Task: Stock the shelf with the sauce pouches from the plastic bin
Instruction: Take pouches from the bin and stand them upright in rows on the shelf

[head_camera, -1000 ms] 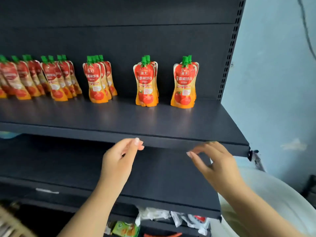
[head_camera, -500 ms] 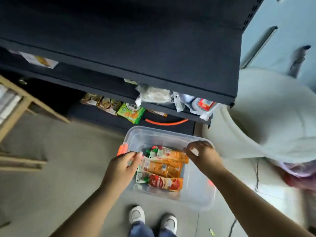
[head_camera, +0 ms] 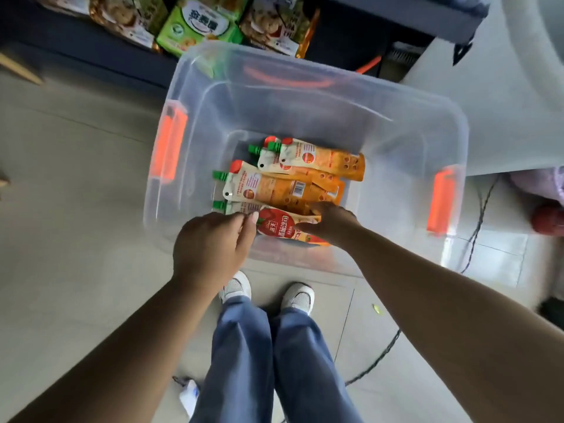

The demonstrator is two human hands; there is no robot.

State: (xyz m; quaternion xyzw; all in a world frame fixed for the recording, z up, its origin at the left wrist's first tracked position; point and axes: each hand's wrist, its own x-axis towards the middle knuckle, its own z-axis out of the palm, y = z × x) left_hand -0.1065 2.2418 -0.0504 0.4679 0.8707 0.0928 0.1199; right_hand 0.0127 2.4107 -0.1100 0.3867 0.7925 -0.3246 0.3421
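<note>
Both hands lowered into clear, orange-handled plastic bin (head_camera: 305,76): right hand (head_camera: 331,222) pinches red-fronted sauce pouch (head_camera: 277,228); left hand (head_camera: 213,248) curled at its spout end, grip unclear.

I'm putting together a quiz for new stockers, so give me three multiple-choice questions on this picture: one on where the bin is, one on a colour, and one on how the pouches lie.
1. Where is the bin?
A. on the floor
B. on a shelf
C. on a cart

2. What colour are its latches?
A. blue
B. orange
C. black

3. How are the pouches placed?
A. standing upright
B. hanging from hooks
C. lying flat

Answers:
1 A, it sits on the tiles just beyond the shoes.
2 B, both side latches are orange.
3 C, they lie flat on the bin's bottom.
</note>
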